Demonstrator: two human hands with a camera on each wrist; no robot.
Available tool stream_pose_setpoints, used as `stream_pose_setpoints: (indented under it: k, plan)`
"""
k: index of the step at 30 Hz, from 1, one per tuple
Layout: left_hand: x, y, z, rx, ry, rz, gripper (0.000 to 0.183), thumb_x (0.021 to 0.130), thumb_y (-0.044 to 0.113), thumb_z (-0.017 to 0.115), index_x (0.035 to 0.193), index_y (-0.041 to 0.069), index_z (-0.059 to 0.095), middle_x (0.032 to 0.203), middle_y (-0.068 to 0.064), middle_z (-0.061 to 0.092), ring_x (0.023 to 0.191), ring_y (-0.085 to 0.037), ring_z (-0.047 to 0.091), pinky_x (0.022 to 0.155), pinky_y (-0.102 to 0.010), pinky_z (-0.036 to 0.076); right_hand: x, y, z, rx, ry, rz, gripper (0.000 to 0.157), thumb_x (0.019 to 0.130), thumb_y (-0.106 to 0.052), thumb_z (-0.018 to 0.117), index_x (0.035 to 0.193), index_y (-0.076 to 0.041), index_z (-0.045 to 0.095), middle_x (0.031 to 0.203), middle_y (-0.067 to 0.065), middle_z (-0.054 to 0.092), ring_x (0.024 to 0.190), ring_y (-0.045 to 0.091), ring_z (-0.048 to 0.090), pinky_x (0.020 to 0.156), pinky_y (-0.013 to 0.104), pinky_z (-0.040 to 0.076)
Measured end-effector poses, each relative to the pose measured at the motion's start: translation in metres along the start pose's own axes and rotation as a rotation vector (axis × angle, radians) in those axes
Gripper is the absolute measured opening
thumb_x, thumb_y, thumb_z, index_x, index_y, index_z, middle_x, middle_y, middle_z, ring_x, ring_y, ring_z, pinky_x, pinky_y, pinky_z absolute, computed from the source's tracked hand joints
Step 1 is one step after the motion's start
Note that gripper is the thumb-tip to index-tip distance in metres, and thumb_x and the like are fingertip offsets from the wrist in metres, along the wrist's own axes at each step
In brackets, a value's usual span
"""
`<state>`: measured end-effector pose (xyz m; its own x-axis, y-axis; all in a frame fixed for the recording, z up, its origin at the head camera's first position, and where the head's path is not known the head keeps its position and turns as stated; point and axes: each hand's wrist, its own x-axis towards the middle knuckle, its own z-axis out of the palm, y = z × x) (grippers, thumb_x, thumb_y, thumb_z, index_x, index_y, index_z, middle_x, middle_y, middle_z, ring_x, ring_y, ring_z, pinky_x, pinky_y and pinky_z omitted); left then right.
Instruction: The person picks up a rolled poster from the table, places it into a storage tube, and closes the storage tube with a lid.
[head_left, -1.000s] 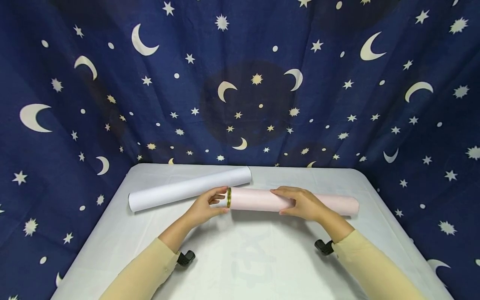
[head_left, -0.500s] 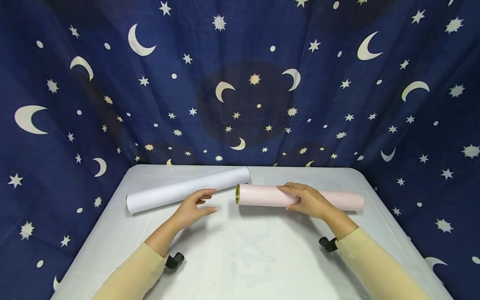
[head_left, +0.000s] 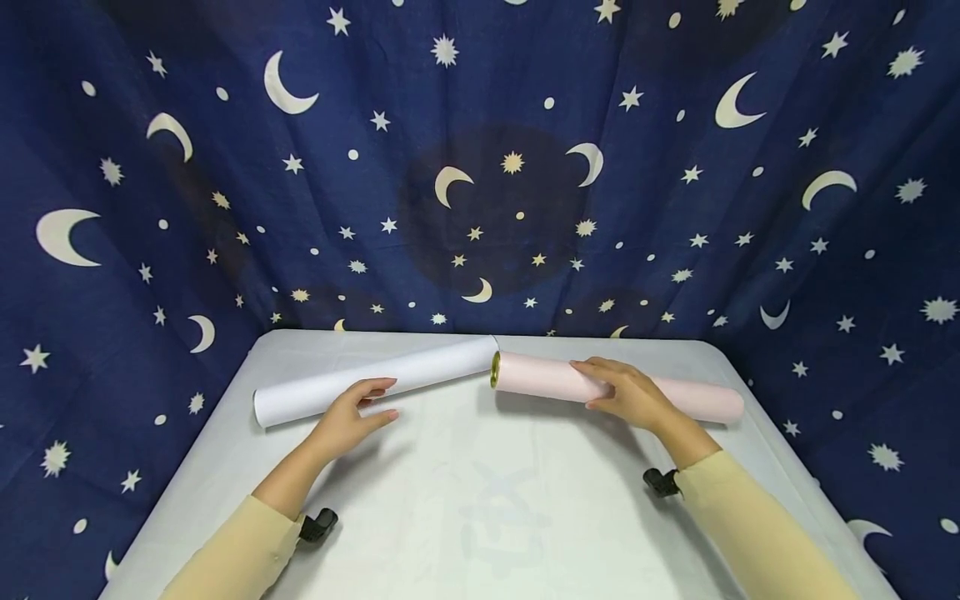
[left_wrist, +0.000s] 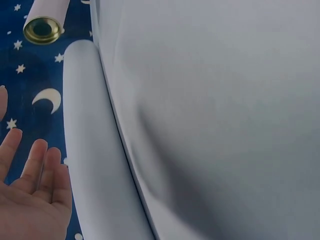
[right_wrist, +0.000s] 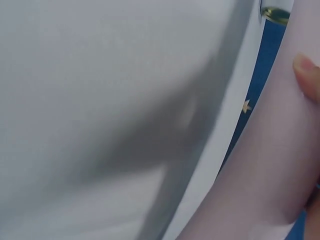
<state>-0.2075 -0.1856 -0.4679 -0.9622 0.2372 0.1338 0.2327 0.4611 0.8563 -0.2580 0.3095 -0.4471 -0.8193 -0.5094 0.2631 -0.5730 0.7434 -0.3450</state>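
My right hand [head_left: 626, 396] grips a pale pink tube [head_left: 540, 377] around its middle, thumb on the near side. The tube's left end has a gold metal rim [head_left: 495, 369], also facing the camera in the left wrist view; a shadow lies beneath the tube. In the right wrist view the thumb [right_wrist: 307, 77] presses on the pink surface. A white tube [head_left: 420, 367] lies slantwise at the back left of the table. In front of its middle my left hand [head_left: 345, 421] hovers with fingers spread and holds nothing; the palm shows in the left wrist view.
A white cloth covers the table [head_left: 510, 500]. Behind and at both sides hangs a dark blue curtain [head_left: 480, 167] with moons and stars. Each wrist carries a small black camera mount [head_left: 318, 525]. The white tube's right end lies close to the pink tube's gold end.
My left hand has let go of the pink tube's left end and drawn back to the left. The right hand has carried the tube rightward, its left end now farther back. The white tube stays put.
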Motion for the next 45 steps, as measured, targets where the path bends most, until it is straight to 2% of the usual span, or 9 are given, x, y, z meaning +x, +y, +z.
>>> stream_pose_setpoints:
  k: [3,7,11,13,17,20,25,36,45]
  plan:
    - [-0.003,-0.005,-0.006,0.037,0.018,0.009,0.056,0.091,0.022,0.076,0.141,0.011,0.056,0.143,-0.010,0.054,0.131,-0.034,0.050,0.110,-0.053,0.038,0.001,0.008,-0.001,-0.003,0.017,0.036,0.078,0.077,-0.013,0.088,0.146,-0.021,0.054,0.141,0.018,0.055,0.110,0.035,0.060,0.091,0.052,0.048]
    - [-0.010,-0.008,-0.012,0.088,0.050,0.016,0.053,0.092,0.023,0.075,0.140,0.011,0.057,0.142,-0.010,0.054,0.130,-0.035,0.050,0.109,-0.053,0.039,0.004,0.017,-0.001,-0.014,0.041,0.037,0.077,0.076,-0.012,0.088,0.145,-0.019,0.055,0.138,0.017,0.058,0.092,0.028,0.060,0.084,0.047,0.048]
    - [-0.016,-0.010,-0.015,0.126,0.063,0.022,0.050,0.093,0.024,0.073,0.139,0.010,0.058,0.142,-0.010,0.054,0.130,-0.035,0.050,0.109,-0.053,0.040,0.006,0.026,0.000,-0.037,0.049,0.050,0.077,0.076,-0.011,0.088,0.145,-0.017,0.055,0.137,0.021,0.057,0.094,0.034,0.061,0.089,0.053,0.047]
    - [-0.018,-0.011,-0.017,0.145,0.065,0.036,0.050,0.094,0.026,0.073,0.139,0.010,0.058,0.142,-0.010,0.054,0.130,-0.035,0.050,0.108,-0.053,0.040,0.007,0.030,0.001,-0.053,0.042,0.077,0.076,0.077,-0.012,0.088,0.145,-0.018,0.055,0.139,0.022,0.056,0.103,0.038,0.060,0.095,0.056,0.045]
    - [-0.025,-0.014,-0.020,0.183,0.088,0.068,0.050,0.094,0.029,0.073,0.137,0.010,0.059,0.140,-0.011,0.055,0.128,-0.036,0.051,0.105,-0.055,0.043,0.009,0.036,0.002,-0.068,0.002,0.128,0.077,0.078,-0.015,0.087,0.147,-0.021,0.053,0.143,0.024,0.052,0.127,0.045,0.049,0.106,0.064,0.034]
    - [-0.028,-0.016,-0.022,0.210,0.120,0.095,0.048,0.093,0.027,0.074,0.135,0.009,0.060,0.137,-0.012,0.057,0.125,-0.038,0.053,0.102,-0.057,0.044,0.011,0.039,0.003,-0.069,-0.035,0.154,0.077,0.080,-0.015,0.086,0.148,-0.021,0.051,0.145,0.024,0.050,0.133,0.047,0.042,0.110,0.065,0.028]
    - [-0.028,-0.018,-0.024,0.232,0.141,0.128,0.045,0.093,0.023,0.073,0.133,0.007,0.061,0.134,-0.014,0.059,0.124,-0.039,0.054,0.102,-0.056,0.044,0.016,0.045,0.003,-0.092,-0.043,0.172,0.078,0.080,-0.015,0.085,0.149,-0.020,0.050,0.145,0.022,0.051,0.133,0.046,0.041,0.111,0.063,0.027]
    - [-0.028,-0.019,-0.031,0.306,0.156,0.131,0.044,0.094,0.022,0.073,0.134,0.007,0.061,0.134,-0.015,0.059,0.126,-0.038,0.053,0.105,-0.055,0.041,0.019,0.050,0.006,-0.104,-0.086,0.202,0.075,0.081,-0.012,0.084,0.149,-0.017,0.050,0.147,0.023,0.049,0.134,0.047,0.040,0.110,0.066,0.027]
    - [-0.034,-0.023,-0.047,0.421,0.184,0.128,0.044,0.095,0.026,0.071,0.134,0.008,0.060,0.136,-0.017,0.056,0.129,-0.042,0.048,0.106,-0.057,0.038,0.016,0.048,-0.001,-0.148,-0.023,0.181,0.059,0.087,-0.011,0.078,0.141,-0.006,0.057,0.141,0.026,0.053,0.130,0.049,0.045,0.110,0.062,0.032]
